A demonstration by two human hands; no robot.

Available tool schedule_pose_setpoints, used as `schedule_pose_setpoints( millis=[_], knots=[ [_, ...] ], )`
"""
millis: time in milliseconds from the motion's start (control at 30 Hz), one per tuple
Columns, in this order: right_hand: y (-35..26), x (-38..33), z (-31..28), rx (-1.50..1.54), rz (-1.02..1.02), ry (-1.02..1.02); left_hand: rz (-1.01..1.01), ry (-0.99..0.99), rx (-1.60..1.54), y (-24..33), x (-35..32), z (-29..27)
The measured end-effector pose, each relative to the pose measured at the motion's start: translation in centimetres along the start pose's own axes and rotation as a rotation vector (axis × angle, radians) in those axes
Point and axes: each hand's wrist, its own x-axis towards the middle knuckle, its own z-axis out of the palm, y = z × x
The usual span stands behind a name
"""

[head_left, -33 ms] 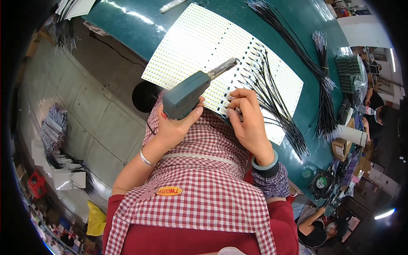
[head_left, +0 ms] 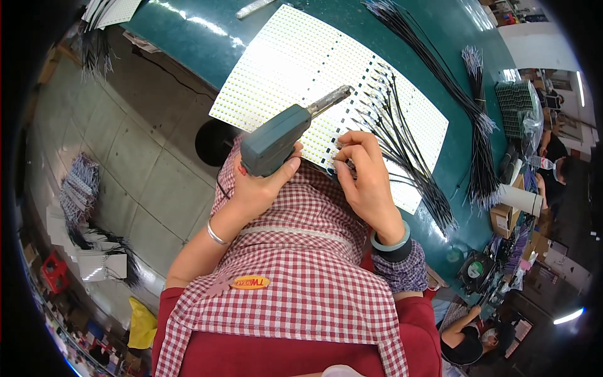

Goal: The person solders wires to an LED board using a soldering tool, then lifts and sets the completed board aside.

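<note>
My left hand (head_left: pixel 260 187) is wrapped round the handle of a dark green soldering gun (head_left: pixel 274 141). Its metal tip points up and to the right, over a white panel (head_left: pixel 276 69) dotted with rows of small yellowish LED chips. At the panel's near edge my right hand (head_left: pixel 367 179) is closed in a pinch, thumb against the fingers. What lies between those fingertips is too small and hidden to make out. Beside this hand, a fan of black wires (head_left: pixel 408 151) spreads across the right part of the panel, with thin ends along a column of dark pads.
The panel lies on a green table (head_left: pixel 179 31). More bundled black wires (head_left: pixel 433 69) rest beyond it and at the right (head_left: pixel 480 151). A stack of green boards (head_left: pixel 512 107), a cardboard box (head_left: pixel 505 217) and a fan (head_left: pixel 475 271) stand along the right side. Co-workers (head_left: pixel 468 339) sit farther right.
My right fingertips have shifted very slightly to the left. The soldering gun, the panel and the wires look unmoved.
</note>
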Motion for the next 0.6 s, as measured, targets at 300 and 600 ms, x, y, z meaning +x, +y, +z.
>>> schedule_pose_setpoints(
  millis=[300, 600],
  knots=[
    [-0.2, 0.2, 0.4, -0.155, -0.087, 0.042, -0.052, 0.028, 0.418, 2.9, -4.8, -3.0],
    [-0.2, 0.3, 0.4, -0.179, -0.058, 0.026, 0.131, -0.079, 0.509, 3.3, -7.2, -4.8]
  ],
)
